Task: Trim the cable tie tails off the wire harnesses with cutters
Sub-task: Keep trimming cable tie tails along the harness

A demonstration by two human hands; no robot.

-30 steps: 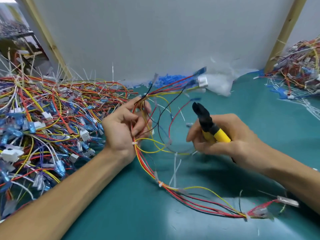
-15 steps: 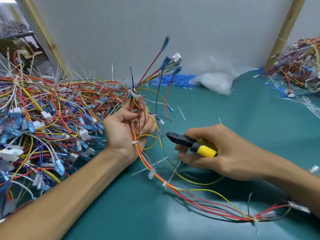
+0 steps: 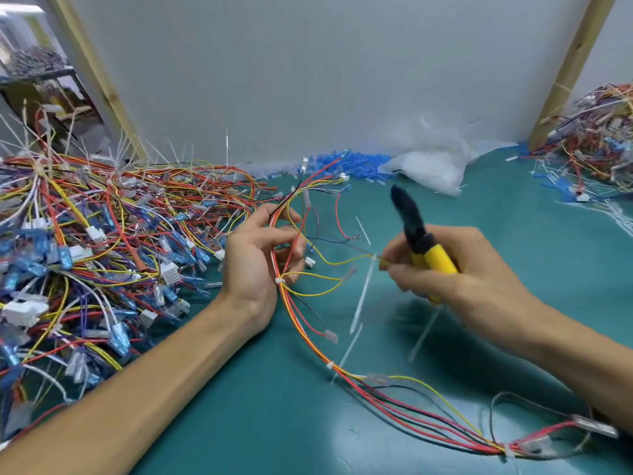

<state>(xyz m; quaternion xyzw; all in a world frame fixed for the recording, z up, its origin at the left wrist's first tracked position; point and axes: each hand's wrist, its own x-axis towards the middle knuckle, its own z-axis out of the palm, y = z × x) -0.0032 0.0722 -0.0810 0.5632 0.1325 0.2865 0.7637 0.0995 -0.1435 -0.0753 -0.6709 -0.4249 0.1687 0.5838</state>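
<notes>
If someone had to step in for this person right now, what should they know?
Left hand grips one harness, whose far end lies on the green mat.
Right hand holds the yellow cutters, tip up, not on a tie.
Done: cannot tell.
Left: at least two white tails on this harness; the pile at left also shows tails.
</notes>
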